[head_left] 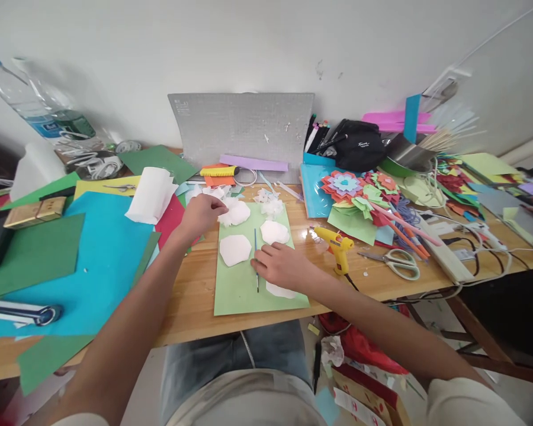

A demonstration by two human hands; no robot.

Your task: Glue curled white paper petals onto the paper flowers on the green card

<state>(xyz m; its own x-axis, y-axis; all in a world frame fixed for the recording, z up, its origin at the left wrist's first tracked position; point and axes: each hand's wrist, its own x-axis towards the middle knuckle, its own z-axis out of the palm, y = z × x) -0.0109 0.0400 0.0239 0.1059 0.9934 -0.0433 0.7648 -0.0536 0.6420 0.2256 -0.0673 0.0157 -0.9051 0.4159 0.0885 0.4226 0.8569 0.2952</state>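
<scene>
A light green paper sheet [242,284] lies on the wooden table [190,296] in front of me. White paper petal shapes rest on it: one [234,249] at the left, one [275,232] at the upper right. My left hand [201,215] reaches to the sheet's far left corner, fingers closed on a crumpled white paper flower [235,213]. My right hand [281,265] lies on the sheet, fingers curled beside a thin blue stick [256,251], covering part of another white shape [281,290].
Blue paper [93,260], green paper [31,254], a yellow glue gun [337,245], scissors [397,263], finished paper flowers [350,189], a grey cutting mat [242,127] against the wall, a black pouch [359,145], a water bottle [31,103], a power strip [444,254] with cables.
</scene>
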